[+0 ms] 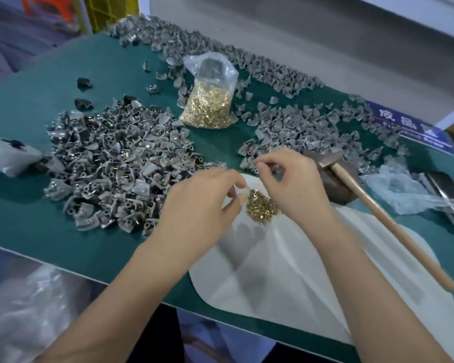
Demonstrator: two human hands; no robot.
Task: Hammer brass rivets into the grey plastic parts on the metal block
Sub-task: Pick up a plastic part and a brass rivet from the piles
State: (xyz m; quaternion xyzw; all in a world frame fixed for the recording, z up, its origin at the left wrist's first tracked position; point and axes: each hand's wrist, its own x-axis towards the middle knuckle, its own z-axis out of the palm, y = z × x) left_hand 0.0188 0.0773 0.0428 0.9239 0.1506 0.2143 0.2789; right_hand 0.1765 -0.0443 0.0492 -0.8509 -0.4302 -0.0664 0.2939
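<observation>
A loose heap of brass rivets (262, 206) lies on a white cloth (286, 273) near the table's front. My left hand (207, 205) hovers just left of the heap, thumb and forefinger pinching a small pale piece that looks like a grey plastic part (243, 190). My right hand (294, 184) is raised just behind the heap, its thumb and forefinger pinched on something tiny, apparently a rivet. The dark metal block (338, 187) sits right of my right hand. The hammer's head (323, 157) rests on the block and its wooden handle (393, 226) runs toward the front right.
A clear bag of brass rivets (210, 108) stands mid-table. Heaps of grey plastic parts lie left (116, 166), right (312, 127) and along the back edge (194, 45) of the green table (63, 231). Crumpled plastic wrap (414, 192) lies at the right edge.
</observation>
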